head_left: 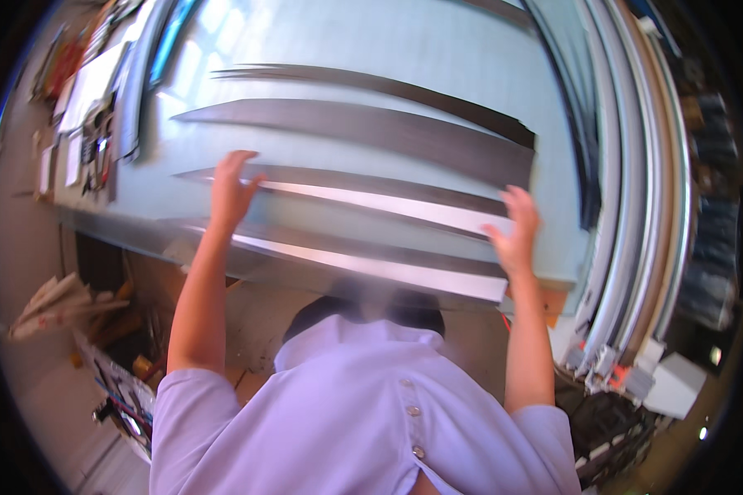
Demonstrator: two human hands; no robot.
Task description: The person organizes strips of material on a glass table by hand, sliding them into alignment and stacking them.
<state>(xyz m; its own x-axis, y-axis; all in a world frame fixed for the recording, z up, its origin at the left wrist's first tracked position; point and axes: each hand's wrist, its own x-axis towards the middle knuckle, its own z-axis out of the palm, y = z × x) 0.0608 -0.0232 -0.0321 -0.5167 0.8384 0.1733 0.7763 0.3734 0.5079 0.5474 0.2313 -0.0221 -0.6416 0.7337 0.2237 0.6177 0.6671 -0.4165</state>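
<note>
Head view shows the left hand (231, 191) pressed near the left end of a long metal strip (371, 202) and the right hand (516, 231) at its right end, fingers spread wide and flat against it rather than wrapped round. That strip lies across the middle of the frame on a pale green surface (404, 49), between a wider dark strip (371, 132) above and another bright strip (371, 268) at the near edge.

With only open palms on it, the strip could slide or tip off the near edge if one end is pushed harder than the other. Its thin edges look sharp, so a slip could cut a palm. It could also knock the near strip off, as the two lie just beside each other.

Papers and tools (91, 107) crowd the upper left. Curved metal rails (627, 206) run down the right side, and clutter covers the floor (66, 305) at lower left.
</note>
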